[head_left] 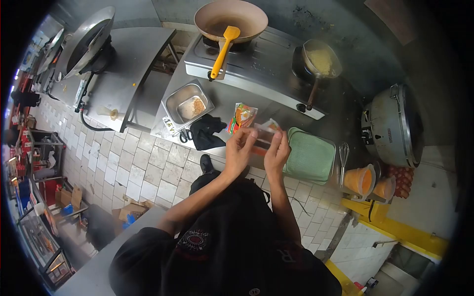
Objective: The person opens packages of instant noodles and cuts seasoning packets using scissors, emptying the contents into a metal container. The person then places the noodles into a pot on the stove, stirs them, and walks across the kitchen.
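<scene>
While both hands meet over the near edge of the counter, a small clear sachet (262,144) hangs between the fingertips, dark and reddish patches showing through; exact contents too blurred to tell. Left hand (238,154): thumb and forefinger pinching one upper corner, other fingers curled. Right hand (277,152): thumb and fingertips pressed together on the opposite corner. Just beyond the left fingers, a bright printed packet (244,116); beyond the gap between the hands, a second, paler packet (271,124), partly hidden. Right beside the right fingers, a green ribbed tray (310,157). Left of the left fingers, a black cloth (208,132), scissors (185,135) next to it. Handling, by judgement: sachet very light, limp, film probably slick, more so with damp or oily fingers; thin enough to split if squeezed mid-body. Best hold: flat edge or corners, dry fingertips, contents hanging low.
</scene>
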The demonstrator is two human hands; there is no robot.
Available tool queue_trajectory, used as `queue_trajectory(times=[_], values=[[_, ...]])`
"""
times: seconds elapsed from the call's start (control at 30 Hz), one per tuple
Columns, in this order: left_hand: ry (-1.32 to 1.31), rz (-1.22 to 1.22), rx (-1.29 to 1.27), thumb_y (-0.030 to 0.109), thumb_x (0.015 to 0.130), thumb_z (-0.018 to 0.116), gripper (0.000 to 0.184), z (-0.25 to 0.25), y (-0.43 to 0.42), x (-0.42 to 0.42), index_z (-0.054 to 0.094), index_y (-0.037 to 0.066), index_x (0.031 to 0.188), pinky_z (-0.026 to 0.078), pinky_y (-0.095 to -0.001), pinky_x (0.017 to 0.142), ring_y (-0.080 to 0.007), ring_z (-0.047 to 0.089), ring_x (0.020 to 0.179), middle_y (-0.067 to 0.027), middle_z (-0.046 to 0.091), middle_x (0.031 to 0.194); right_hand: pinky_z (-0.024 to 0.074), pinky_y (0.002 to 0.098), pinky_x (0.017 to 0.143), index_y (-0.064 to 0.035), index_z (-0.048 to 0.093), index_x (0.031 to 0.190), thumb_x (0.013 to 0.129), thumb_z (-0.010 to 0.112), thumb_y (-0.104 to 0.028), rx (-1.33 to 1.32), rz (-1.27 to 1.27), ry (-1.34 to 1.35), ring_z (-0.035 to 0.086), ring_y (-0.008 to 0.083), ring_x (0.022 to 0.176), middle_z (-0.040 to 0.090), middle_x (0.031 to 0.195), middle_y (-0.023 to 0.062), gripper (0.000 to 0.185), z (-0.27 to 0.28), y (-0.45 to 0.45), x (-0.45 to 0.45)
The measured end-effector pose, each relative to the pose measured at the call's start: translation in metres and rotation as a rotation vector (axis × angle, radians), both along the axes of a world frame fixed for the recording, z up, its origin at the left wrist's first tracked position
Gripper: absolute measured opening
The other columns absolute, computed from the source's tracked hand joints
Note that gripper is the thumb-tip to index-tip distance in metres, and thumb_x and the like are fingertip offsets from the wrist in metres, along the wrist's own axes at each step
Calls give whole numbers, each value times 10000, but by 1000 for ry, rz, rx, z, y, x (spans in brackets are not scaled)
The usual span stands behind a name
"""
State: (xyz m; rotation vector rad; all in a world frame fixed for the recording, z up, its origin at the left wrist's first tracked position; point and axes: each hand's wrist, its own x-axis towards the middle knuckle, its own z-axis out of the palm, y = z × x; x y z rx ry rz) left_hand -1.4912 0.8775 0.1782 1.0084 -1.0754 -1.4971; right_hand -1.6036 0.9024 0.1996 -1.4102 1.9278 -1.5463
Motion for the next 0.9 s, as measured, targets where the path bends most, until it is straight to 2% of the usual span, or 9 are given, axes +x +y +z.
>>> queue_trajectory(times=[0.03, 0.1, 0.17, 0.23, 0.3, 0.43, 0.47, 0.57, 0.9], values=[[-56, -41, -20, 154, 974, 608, 184, 3, -3, 4, 614, 1, 1075, 441, -209, 682, -50, 557, 775, 2, 636, 860, 424, 387, 549, 0, 532, 882, 1036, 423, -217, -35, -23, 33, 573, 309, 588, 563, 676, 161, 288, 2, -3, 0], [41, -13, 8, 145, 956, 632, 199, 11, -9, 10, 634, -1, 1091, 458, -217, 711, -58, 576, 791, -9, 657, 880, 428, 394, 566, 1, 541, 889, 1030, 440, -218, -10, 4, 40, 571, 338, 601, 563, 684, 172, 280, 11, -6, -4], [131, 11, 40, 136, 938, 656, 218, 19, -21, 22, 653, -2, 1107, 475, -225, 740, -66, 596, 806, -20, 678, 900, 432, 408, 593, -4, 548, 899, 1019, 464, -213, 113, 319, 141, 567, 370, 631, 567, 705, 187, 255, 25, -9, -13], [40, -408, 3, 129, 923, 677, 216, 24, -42, 44, 668, -25, 1075, 496, -229, 739, -81, 610, 782, -42, 690, 874, 431, 417, 614, -8, 548, 893, 1008, 494, -221, 110, 407, 151, 563, 389, 667, 571, 721, 191, 247, 39, -16, -20], [-21, -548, -4, 101, 891, 708, 153, 29, -58, 55, 707, -15, 992, 499, -232, 730, -79, 613, 775, -41, 699, 841, 428, 413, 610, -12, 567, 897, 1004, 507, -244, 316, 698, 201, 563, 387, 668, 579, 710, 176, 263, 57, -22, -29], [-74, -688, -136, 57, 854, 734, 65, 44, -69, 59, 733, 12, 900, 498, -231, 718, -63, 611, 777, -12, 698, 813, 431, 345, 577, -9, 630, 831, 930, 650, -256, 356, 833, 206, 577, 254, 603, 607, 718, 122, 266, 87, -36, -36], [-58, -649, -92, 52, 851, 735, 69, 45, -68, 58, 734, 11, 907, 499, -230, 720, -62, 612, 774, -14, 700, 816, 442, 286, 568, -4, 660, 823, 882, 716, -206, 346, 800, 144, 587, 136, 617, 626, 741, 70, 218, 86, -37, -38], [-52, -586, -61, 39, 847, 734, 78, 49, -66, 57, 733, 6, 917, 503, -229, 728, -64, 621, 779, -25, 707, 829, 457, 251, 581, -4, 688, 879, 868, 731, -156, 259, 696, 9, 590, 82, 663, 633, 772, 34, 158, 92, -34, -38], [95, -514, 52, 18, 861, 714, 97, 68, -59, 58, 705, -9, 953, 519, -226, 752, -92, 655, 808, -55, 715, 856, 476, 231, 609, -8, 714, 953, 822, 774, -123, 193, 604, -96, 616, 87, 733, 656, 833, 35, 184, 105, -24, -29]])
